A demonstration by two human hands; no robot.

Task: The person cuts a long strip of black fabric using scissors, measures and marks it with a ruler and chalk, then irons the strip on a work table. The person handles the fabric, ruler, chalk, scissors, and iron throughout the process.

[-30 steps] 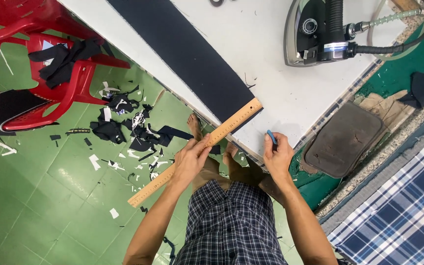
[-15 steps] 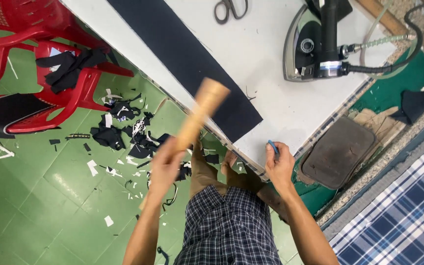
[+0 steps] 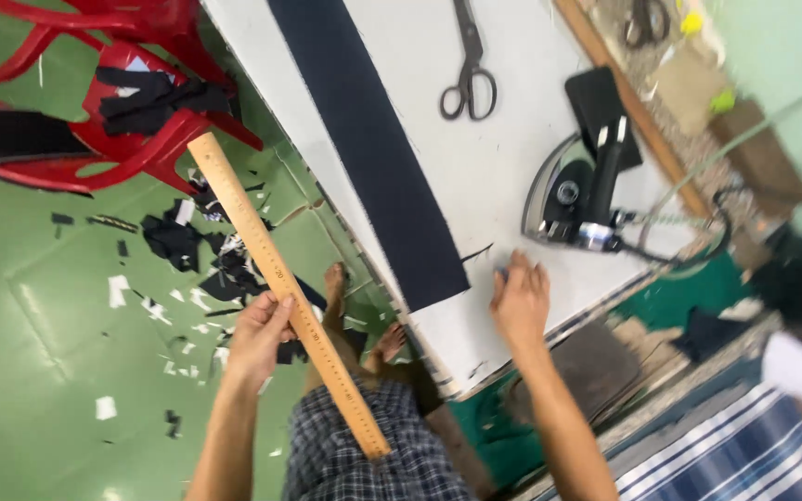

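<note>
My left hand (image 3: 257,339) grips a long wooden ruler (image 3: 280,278) near its middle and holds it off the table, out over the green floor, slanting from upper left to lower right. My right hand (image 3: 519,299) rests on the white table (image 3: 531,56) near its front edge, fingers closed around a small blue object, probably chalk, that is mostly hidden. Just left of that hand lies the near end of a long dark navy fabric strip (image 3: 368,153), flat on the table.
A steam iron (image 3: 582,199) with hose stands right of the strip, black scissors (image 3: 469,70) lie farther back. Red plastic chairs (image 3: 95,102) carrying dark cloth stand on the floor at left, amid scattered fabric scraps (image 3: 192,246). Striped cloth (image 3: 744,445) lies at lower right.
My left hand lifted the ruler off the strip's end and swung it left, away from the table. The right hand moved forward onto the table beside the strip.
</note>
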